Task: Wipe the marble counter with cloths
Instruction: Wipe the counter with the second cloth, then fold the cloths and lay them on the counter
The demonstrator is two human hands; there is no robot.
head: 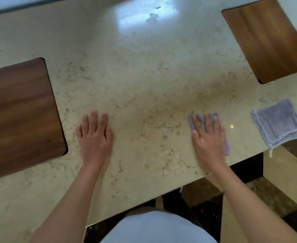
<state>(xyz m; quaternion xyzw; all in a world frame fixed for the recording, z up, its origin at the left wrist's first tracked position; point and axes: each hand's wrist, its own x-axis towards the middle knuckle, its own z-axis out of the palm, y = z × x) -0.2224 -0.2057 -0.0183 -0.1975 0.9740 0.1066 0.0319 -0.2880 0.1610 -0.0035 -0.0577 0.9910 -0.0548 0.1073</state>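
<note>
A beige veined marble counter (144, 81) fills most of the view. My right hand (208, 137) lies flat on a small grey-purple cloth (199, 118), pressing it onto the counter near the front edge; only the cloth's edges show around my fingers and palm. My left hand (95, 135) rests flat on the bare marble to the left, fingers together, nothing under it. A second folded grey-purple cloth (278, 123) lies at the counter's right front corner, apart from both hands.
A dark wooden board (19, 111) sits on the counter at the left, another wooden board (270, 37) at the far right. A bright wet-looking glare (144, 16) lies at the far middle. The counter's front edge (179, 185) runs diagonally; patterned floor (275, 190) lies below.
</note>
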